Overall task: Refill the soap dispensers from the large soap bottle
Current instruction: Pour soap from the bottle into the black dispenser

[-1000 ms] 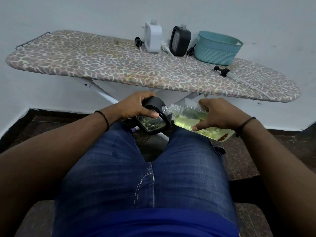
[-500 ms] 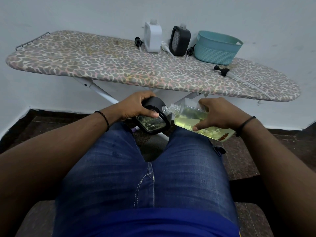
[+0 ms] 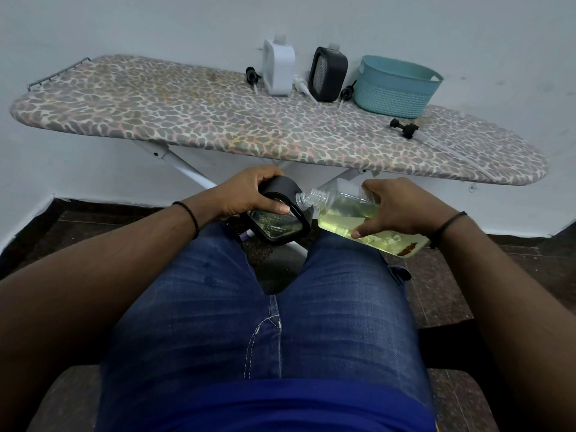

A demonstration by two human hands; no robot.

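The large soap bottle [image 3: 358,213] is lying almost on its side over the person's knees, its open neck meeting the mouth of the black dispenser [image 3: 280,213], likely so the yellow soap is running straight across. The right hand [image 3: 396,207] is curling round the bottle from above while the left hand [image 3: 249,194] is gripping the dispenser, tilting it toward the neck, both forearms reaching forward below the desk [image 3: 187,120]

One head-worn wide-angle view is given, aimed forward and steeply down. The wearer's own lap fills the lower frame, seen from very close. Both hands, left hand [image 3: 249,194] and right hand [image 3: 396,207], are caught at arm's reach. Beyond them, an ironing board [image 3: 187,120] is seen against the wall.
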